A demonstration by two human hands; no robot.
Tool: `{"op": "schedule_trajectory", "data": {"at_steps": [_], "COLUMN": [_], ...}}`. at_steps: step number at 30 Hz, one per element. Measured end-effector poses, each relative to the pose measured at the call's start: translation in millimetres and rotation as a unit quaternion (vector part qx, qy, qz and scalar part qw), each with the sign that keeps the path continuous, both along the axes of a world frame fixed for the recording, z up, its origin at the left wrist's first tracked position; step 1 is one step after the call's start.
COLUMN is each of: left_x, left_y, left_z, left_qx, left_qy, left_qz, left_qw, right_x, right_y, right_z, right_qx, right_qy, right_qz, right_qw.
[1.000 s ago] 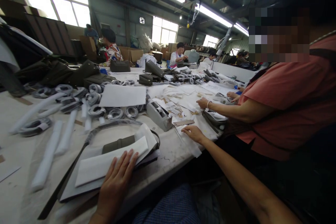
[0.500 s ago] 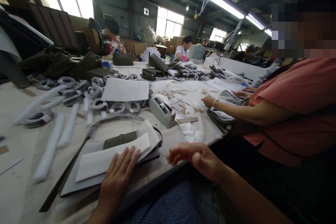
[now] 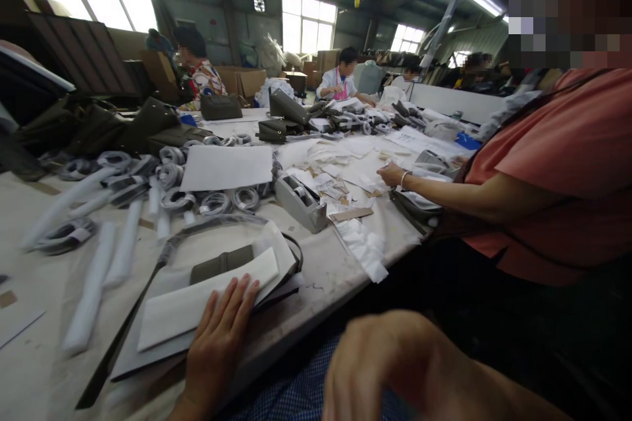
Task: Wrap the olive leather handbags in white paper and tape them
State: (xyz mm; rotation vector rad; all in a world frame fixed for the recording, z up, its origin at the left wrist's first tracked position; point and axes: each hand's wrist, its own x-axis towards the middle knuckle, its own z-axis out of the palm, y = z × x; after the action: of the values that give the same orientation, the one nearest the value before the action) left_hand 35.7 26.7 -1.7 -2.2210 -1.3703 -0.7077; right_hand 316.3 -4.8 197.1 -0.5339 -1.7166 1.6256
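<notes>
My left hand (image 3: pixel 222 329) lies with fingers stretched out over a folded white padding sheet (image 3: pixel 168 316). Under and behind that sheet is a dark olive handbag (image 3: pixel 222 265), lying on the table, its handle (image 3: pixel 197 232) wrapped in clear film. A long dark strap (image 3: pixel 106 371) runs off its left side. My right hand (image 3: pixel 375 355) is off the table, over my lap in blue checked cloth (image 3: pixel 296 375). Its fingers droop and are smeared by motion, so what they hold, if anything, is not visible.
A grey tape dispenser (image 3: pixel 301 202) stands beyond the bag. Wrapped coiled straps (image 3: pixel 216 202), white foam rolls (image 3: pixel 91 289) and a white sheet (image 3: pixel 227 168) lie to the left. At right a co-worker in a red top (image 3: pixel 557 164) handles items; white tissue (image 3: pixel 363 247) overhangs the edge.
My right hand has moved down and back from beside the bag to over my lap. My left hand stays on the padding sheet. The view has shifted slightly.
</notes>
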Motion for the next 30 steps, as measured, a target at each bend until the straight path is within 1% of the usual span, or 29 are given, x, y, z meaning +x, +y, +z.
{"op": "schedule_trajectory", "data": {"at_steps": [1, 2, 4, 5, 7, 9, 11, 13, 14, 15, 16, 18, 21, 25, 30], "left_x": [0, 0, 1, 1, 1, 1, 2, 3, 3, 4, 4, 4, 4, 4, 4], "left_y": [0, 0, 0, 0, 0, 0, 0, -1, -1, -1, -1, -1, -2, -2, 0], "left_z": [-0.2, -0.3, -0.1, 0.0, 0.3, 0.6, 0.8, 0.9, 0.6, 0.2, -0.4, -2.0, -2.8, 0.4, -0.7], "left_qx": [0.000, 0.001, 0.005, 0.008, 0.012, 0.015, 0.010, 0.000, -0.005, -0.009, -0.010, -0.014, -0.023, -0.018, -0.011], "left_qy": [0.000, 0.000, 0.003, 0.005, 0.010, 0.015, 0.021, 0.026, 0.028, 0.029, 0.030, 0.031, 0.032, 0.035, 0.040], "left_qz": [-0.001, -0.002, -0.003, -0.004, -0.005, -0.004, 0.000, 0.005, 0.007, 0.008, 0.010, 0.012, 0.015, 0.012, 0.005], "left_qw": [1.000, 1.000, 1.000, 1.000, 1.000, 1.000, 1.000, 1.000, 1.000, 0.999, 0.999, 0.999, 0.999, 0.999, 0.999], "right_x": [8, 19, 46, 61, 90, 115, 131, 141, 144, 147, 148, 151, 151, 145, 135], "right_y": [15, 31, 66, 84, 114, 138, 156, 170, 175, 181, 185, 192, 198, 200, 200], "right_z": [-16.4, -34.6, -73.1, -91.8, -124.6, -149.0, -165.8, -177.5, -182.3, -186.7, -190.6, -196.9, -199.7, -189.2, -170.7], "right_qx": [0.011, 0.040, 0.124, 0.168, 0.229, 0.293, 0.355, 0.392, 0.399, 0.401, 0.399, 0.387, 0.365, 0.353, 0.328], "right_qy": [-0.022, -0.087, -0.211, -0.249, -0.329, -0.389, -0.441, -0.477, -0.485, -0.485, -0.478, -0.451, -0.421, -0.419, -0.458], "right_qz": [-0.097, -0.182, -0.287, -0.318, -0.320, -0.296, -0.260, -0.230, -0.222, -0.221, -0.222, -0.233, -0.253, -0.254, -0.251], "right_qw": [0.995, 0.979, 0.926, 0.899, 0.859, 0.822, 0.783, 0.752, 0.745, 0.745, 0.750, 0.770, 0.791, 0.797, 0.787]}}
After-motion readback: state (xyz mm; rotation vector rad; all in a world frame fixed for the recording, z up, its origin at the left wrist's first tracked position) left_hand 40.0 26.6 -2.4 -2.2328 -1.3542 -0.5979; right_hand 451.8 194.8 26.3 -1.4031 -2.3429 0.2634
